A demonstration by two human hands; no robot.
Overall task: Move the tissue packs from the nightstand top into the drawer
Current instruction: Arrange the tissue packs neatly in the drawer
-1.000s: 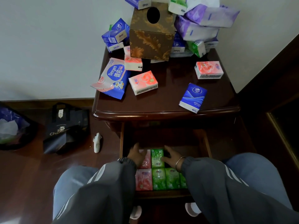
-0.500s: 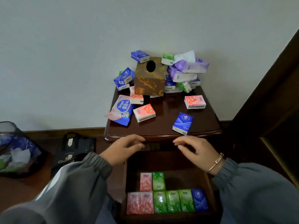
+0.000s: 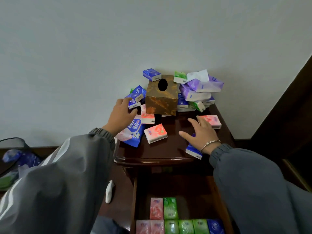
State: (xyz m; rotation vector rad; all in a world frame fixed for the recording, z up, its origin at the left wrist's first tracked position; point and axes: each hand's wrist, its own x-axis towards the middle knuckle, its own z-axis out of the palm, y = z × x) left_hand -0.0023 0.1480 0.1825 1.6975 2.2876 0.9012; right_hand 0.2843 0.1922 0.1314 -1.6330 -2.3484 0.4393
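Tissue packs lie scattered on the dark nightstand top [image 3: 162, 152]. My left hand [image 3: 120, 116] reaches out open to the stacked blue packs [image 3: 136, 97] at the back left, fingertips at their edge. My right hand [image 3: 201, 133] hovers open with spread fingers over a blue pack [image 3: 194, 152] near the front edge, which it partly hides. Its fingertips are close to a pink pack [image 3: 211, 120]. Another pink pack [image 3: 155, 133] and a large blue-and-pink Deeyeo pack [image 3: 132, 132] lie between my hands. Below, the open drawer [image 3: 134, 200] holds pink, green and blue packs in rows [image 3: 171, 217].
A brown patterned tissue box [image 3: 162, 100] stands at the back centre, with purple soft packs [image 3: 200, 89] and small packs piled around it. A mesh bin [image 3: 11, 157] sits on the floor at left, a white object [image 3: 109, 191] beside the nightstand, dark wooden furniture [image 3: 287, 119] at right.
Both hands have risen from the drawer to the nightstand top, the left toward the blue packs at the back left, the right over the front blue pack. My view tilted upward.
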